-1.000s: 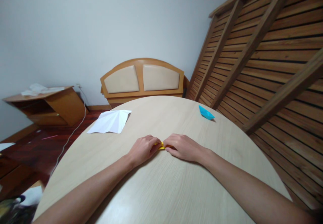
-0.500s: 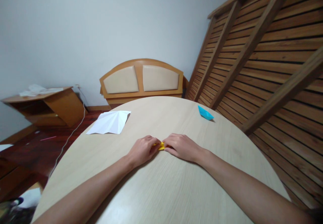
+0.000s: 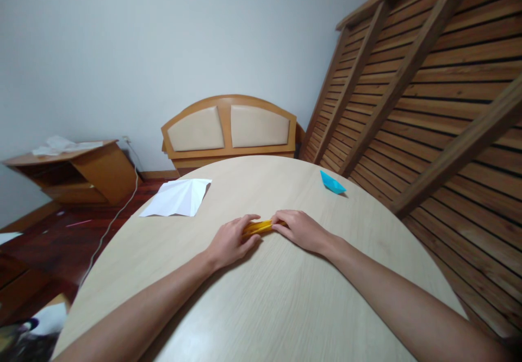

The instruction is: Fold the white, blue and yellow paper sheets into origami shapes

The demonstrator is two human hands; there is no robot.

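Observation:
A narrow piece of folded yellow paper (image 3: 261, 226) lies between my two hands, just above or on the pale table. My right hand (image 3: 302, 230) is closed, pinching the paper's right end between thumb and fingers. Around the left end, my left hand (image 3: 230, 242) is open, its thumb and index finger spread apart on either side of the paper. The left tip of the paper sits close to the left palm, partly hidden by it. Farther back on the right stands a small blue folded paper boat (image 3: 333, 182).
A creased white sheet of paper (image 3: 177, 198) lies at the left of the round table (image 3: 261, 307). Behind the table stands a headboard (image 3: 226, 128). Wooden slats (image 3: 428, 117) lean on the right. A low desk (image 3: 93, 172) and a cable (image 3: 108, 231) are at left.
My right hand has moved slightly up and away from the left. The left thumb and fingers have spread apart. More of the yellow paper now shows between the hands.

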